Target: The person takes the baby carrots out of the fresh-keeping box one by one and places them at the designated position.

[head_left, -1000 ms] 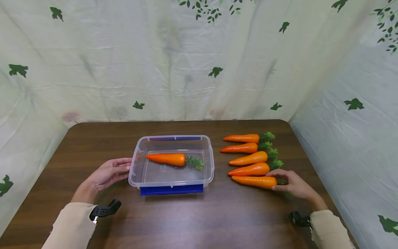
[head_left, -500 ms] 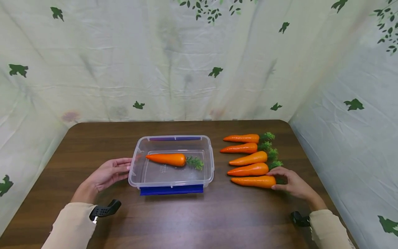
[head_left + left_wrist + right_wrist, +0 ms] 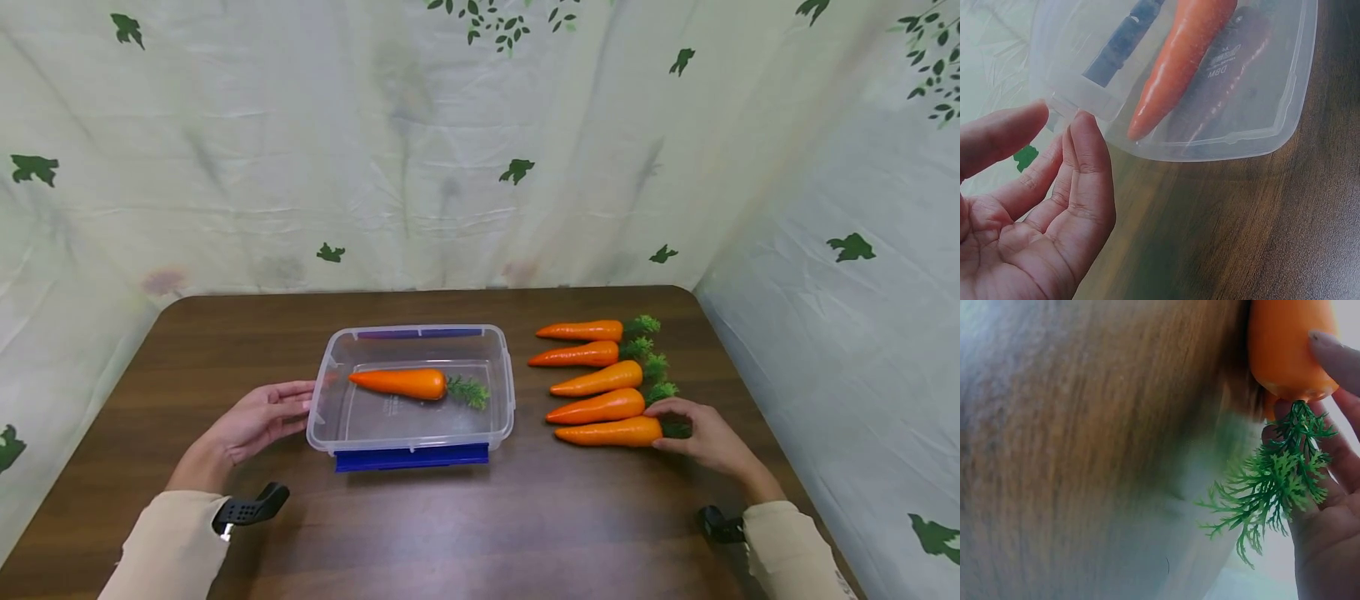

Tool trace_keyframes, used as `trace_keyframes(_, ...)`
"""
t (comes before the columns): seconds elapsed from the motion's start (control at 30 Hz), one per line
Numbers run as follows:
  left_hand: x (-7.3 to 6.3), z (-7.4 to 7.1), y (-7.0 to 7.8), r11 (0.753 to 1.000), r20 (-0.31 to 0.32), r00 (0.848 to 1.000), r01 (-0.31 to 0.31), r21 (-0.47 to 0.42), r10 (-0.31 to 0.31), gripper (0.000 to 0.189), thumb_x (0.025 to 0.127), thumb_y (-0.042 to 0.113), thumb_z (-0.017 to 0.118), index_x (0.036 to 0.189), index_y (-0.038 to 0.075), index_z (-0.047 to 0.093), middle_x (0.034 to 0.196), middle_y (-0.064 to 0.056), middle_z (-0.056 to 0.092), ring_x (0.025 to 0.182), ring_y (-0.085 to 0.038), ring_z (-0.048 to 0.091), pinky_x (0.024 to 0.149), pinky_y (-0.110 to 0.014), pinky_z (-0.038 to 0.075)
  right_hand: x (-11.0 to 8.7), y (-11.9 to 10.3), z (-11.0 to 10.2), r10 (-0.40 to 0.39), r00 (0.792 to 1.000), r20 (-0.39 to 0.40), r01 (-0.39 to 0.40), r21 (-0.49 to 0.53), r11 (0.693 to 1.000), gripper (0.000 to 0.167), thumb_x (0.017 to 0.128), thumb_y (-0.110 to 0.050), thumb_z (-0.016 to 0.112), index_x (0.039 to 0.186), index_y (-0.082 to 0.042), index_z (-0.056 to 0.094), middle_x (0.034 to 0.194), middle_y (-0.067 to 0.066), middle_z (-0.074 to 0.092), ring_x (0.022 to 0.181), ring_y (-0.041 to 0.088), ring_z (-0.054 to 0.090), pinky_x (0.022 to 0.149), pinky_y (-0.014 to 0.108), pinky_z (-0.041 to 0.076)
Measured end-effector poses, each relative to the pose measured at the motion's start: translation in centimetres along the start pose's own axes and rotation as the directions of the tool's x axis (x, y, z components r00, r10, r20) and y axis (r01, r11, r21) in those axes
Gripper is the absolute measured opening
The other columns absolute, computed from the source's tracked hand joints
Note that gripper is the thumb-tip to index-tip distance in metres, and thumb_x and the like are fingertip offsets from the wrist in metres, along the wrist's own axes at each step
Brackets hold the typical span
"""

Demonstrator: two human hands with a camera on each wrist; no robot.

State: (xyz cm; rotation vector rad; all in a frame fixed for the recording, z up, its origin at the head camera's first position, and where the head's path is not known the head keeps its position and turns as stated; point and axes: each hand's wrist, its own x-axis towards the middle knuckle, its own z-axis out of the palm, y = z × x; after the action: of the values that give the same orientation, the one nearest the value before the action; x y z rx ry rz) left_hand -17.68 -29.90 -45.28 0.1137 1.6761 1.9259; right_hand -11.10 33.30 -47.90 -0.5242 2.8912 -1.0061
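A clear plastic food container (image 3: 409, 442) with blue clips stands left of the table's middle, lidless, with one orange carrot (image 3: 399, 382) lying inside. My left hand (image 3: 258, 422) touches the container's left side with loosely extended fingers; the left wrist view shows the thumb and fingertips (image 3: 1087, 119) right at its corner. To the right, several carrots with green tops lie in a column. The nearest one, a carrot (image 3: 611, 432), is pinched at its thick end between the thumb and fingers of my right hand (image 3: 705, 433). Its leafy top (image 3: 1285, 469) hangs below the palm in the right wrist view.
The neighbouring carrot (image 3: 597, 407) lies close along the held one, with other carrots (image 3: 598, 380) beyond. A brown wooden table (image 3: 450, 533) carries everything. Pale leaf-printed cloth (image 3: 360, 183) surrounds its back and sides.
The nearest carrot and its neighbour have shifted very slightly, with my right hand staying at the thick end. The left hand and container stay in place; the head view has tilted a little.
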Motion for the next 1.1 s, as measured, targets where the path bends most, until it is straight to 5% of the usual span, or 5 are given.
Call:
trace_keyframes(0.47, 0.09, 0.15, 0.11, 1.000, 0.007, 1.000, -0.009, 0.001, 0.009, 0.026, 0.098, 0.001, 0.051, 0.117, 0.014, 0.063, 0.115, 0.004, 0.066, 0.102, -0.013, 0.065, 0.088, -0.029, 0.053, -0.13, -0.65, -0.36, -0.026, 1.000, -0.014, 0.027, 0.034, 0.999, 0.040, 0.074, -0.015, 0.084, 0.109, -0.007, 0.067, 0.106, 0.006, 0.066, 0.095, 0.023, 0.063, 0.083, 0.036, 0.054)
trace_keyframes(0.8, -0.07, 0.34, 0.30, 1.000, -0.011, 1.000, -0.002, 0.001, 0.002, 0.025, 0.097, 0.003, 0.053, 0.117, 0.014, 0.063, 0.115, 0.003, 0.066, 0.102, -0.014, 0.065, 0.088, -0.029, 0.053, -0.23, -0.44, -0.27, -0.044, 0.999, 0.006, 0.044, 0.018, 0.999, 0.038, 0.073, -0.013, 0.084, 0.107, -0.008, 0.068, 0.105, 0.004, 0.066, 0.093, 0.009, 0.061, 0.081, 0.033, 0.054)
trace_keyframes(1.1, -0.40, 0.22, 0.29, 1.000, -0.006, 1.000, -0.005, 0.002, 0.005, 0.025, 0.097, 0.003, 0.053, 0.118, 0.012, 0.062, 0.113, 0.003, 0.065, 0.102, -0.014, 0.064, 0.088, -0.029, 0.053, -0.12, -0.46, 0.37, -0.102, 0.994, -0.051, 0.101, -0.015, 0.995, 0.039, 0.070, -0.010, 0.085, 0.105, -0.008, 0.069, 0.102, 0.004, 0.067, 0.090, 0.009, 0.062, 0.077, 0.034, 0.055)
